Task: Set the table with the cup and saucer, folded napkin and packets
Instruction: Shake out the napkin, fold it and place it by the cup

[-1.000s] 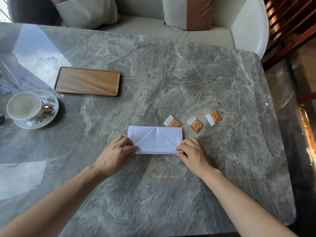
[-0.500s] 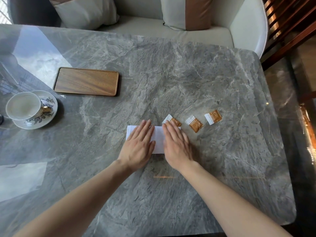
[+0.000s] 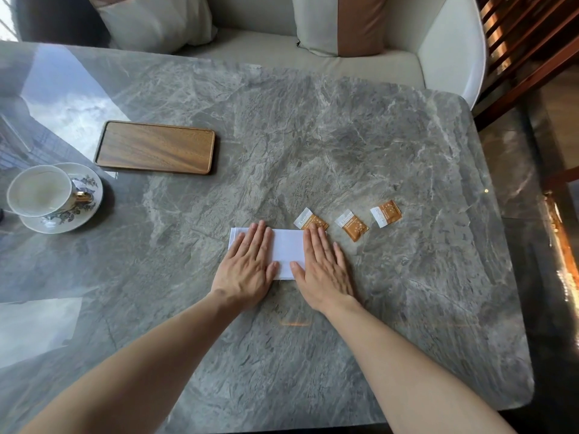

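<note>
Fingers (image 3: 259, 238) of left hand (image 3: 247, 267) and right hand (image 3: 324, 272) straight, pressing flat on folded napkin (image 3: 288, 252), gripping nothing; its long axis runs left-right beneath both.

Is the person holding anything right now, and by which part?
Nothing is gripped. The left hand and right hand lie flat, pressing the folded napkin onto the table, one over each end.

left hand (image 3: 247, 270) / right hand (image 3: 326, 270) | slid apart | flat on napkin (image 3: 288, 252)
</note>
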`<state>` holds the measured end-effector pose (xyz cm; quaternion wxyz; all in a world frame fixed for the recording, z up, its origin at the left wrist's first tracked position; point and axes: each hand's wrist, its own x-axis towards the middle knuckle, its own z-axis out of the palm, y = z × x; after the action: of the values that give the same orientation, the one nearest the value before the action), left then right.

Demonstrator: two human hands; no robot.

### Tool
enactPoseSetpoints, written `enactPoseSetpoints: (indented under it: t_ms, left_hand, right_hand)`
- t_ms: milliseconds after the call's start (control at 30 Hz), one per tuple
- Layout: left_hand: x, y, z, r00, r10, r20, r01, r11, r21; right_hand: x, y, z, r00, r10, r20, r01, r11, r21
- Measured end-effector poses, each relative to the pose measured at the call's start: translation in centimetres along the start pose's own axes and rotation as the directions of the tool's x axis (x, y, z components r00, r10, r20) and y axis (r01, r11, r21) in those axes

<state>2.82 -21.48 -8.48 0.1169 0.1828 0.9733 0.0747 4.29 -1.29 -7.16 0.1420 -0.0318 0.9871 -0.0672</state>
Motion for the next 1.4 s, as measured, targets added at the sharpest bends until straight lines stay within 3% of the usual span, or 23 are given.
enactPoseSetpoints:
  t_ms: [133, 300, 433, 567, 667, 767, 967, 1067, 1233, 1300, 1400]
  left_hand:
    - [0.2, 0.3, -0.6, 1.000, 0.006, 0.019, -0.006, 1.000, -0.011]
    - [0.6, 1.5, -1.4, 0.998, 0.063, -0.029, -0.064, 0.998, -0.016]
    - [0.7, 2.0, -0.3, 0.999, 0.020, 0.025, -0.019, 0.999, -0.048]
    - [0.4, 2.3, 0.5, 1.000, -0.008, 0.020, 0.009, 0.999, -0.043]
    - [-0.4, 2.8, 1.0, 0.999, -0.049, 0.020, 0.051, 0.997, -0.058]
    - [-1.5, 3.6, 1.5, 0.992, -0.120, 0.035, 0.123, 0.989, -0.081]
    - [-1.7, 3.9, 0.7, 0.988, -0.128, 0.081, 0.137, 0.984, -0.115]
    - [-1.8, 3.8, -0.4, 0.991, -0.115, 0.068, 0.126, 0.970, -0.206]
    - [-1.7, 3.0, -3.3, 0.966, -0.194, -0.170, 0.060, 0.809, -0.584]
    - [-1.4, 3.0, -4.6, 0.943, -0.305, -0.136, 0.095, 0.637, -0.765]
    - [-0.8, 2.5, -6.2, 0.899, -0.437, 0.027, 0.193, 0.341, -0.920]
  right_hand:
    - [0.3, 0.0, -0.6, 1.000, 0.017, 0.015, -0.019, 0.994, 0.109]
    - [1.1, 0.2, -2.5, 0.935, 0.320, -0.154, -0.276, 0.927, 0.255]
    - [2.5, -0.4, -3.4, 0.858, 0.512, 0.036, -0.481, 0.777, 0.406]
    - [3.3, -0.6, -4.1, 0.790, 0.565, 0.239, -0.603, 0.642, 0.473]
    - [3.0, -0.2, -4.3, 0.794, 0.536, 0.286, -0.604, 0.652, 0.458]
    - [2.0, -0.6, -4.5, 0.844, 0.485, 0.231, -0.528, 0.672, 0.519]
    - [-1.1, -0.9, -4.6, 0.854, 0.465, 0.233, -0.494, 0.583, 0.645]
    - [-2.4, -1.4, -4.7, 0.881, 0.459, 0.115, -0.402, 0.598, 0.693]
    - [-3.8, -4.5, -5.0, 0.934, 0.330, -0.134, -0.174, 0.751, 0.638]
    - [-4.1, -5.8, -5.0, 0.939, 0.266, -0.218, -0.089, 0.800, 0.594]
    - [-4.6, -7.6, -4.9, 0.952, 0.153, -0.265, 0.009, 0.852, 0.524]
